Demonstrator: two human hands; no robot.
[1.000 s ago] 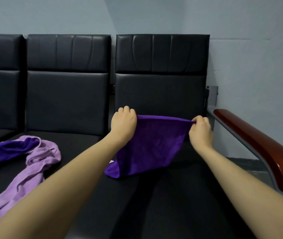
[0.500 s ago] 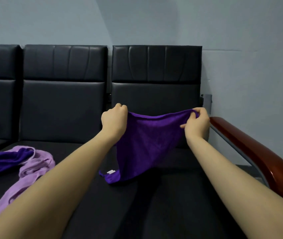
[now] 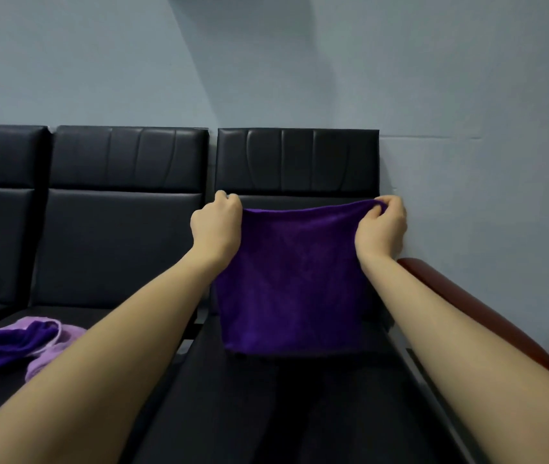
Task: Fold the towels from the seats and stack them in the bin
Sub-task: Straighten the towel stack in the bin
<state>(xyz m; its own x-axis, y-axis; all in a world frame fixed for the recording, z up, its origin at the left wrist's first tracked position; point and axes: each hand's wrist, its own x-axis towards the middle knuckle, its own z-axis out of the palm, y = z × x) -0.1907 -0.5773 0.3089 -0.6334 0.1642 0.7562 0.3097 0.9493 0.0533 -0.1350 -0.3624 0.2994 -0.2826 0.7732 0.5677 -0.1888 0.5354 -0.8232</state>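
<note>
Two hands (image 3: 216, 226) — one taut purple towel (image 3: 293, 283).

A towel (image 3: 291, 283) hangs before the right seat (image 3: 296, 162) (two more towels (image 3: 15, 349) lie left).

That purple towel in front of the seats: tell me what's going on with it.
A person holds the dark purple towel up by its top corners, the left hand gripping one and the right hand pinching the other. It hangs flat over the rightmost black seat, not yet folded. Another dark purple towel and a lilac towel lie crumpled on the next seat. No bin is in view.
</note>
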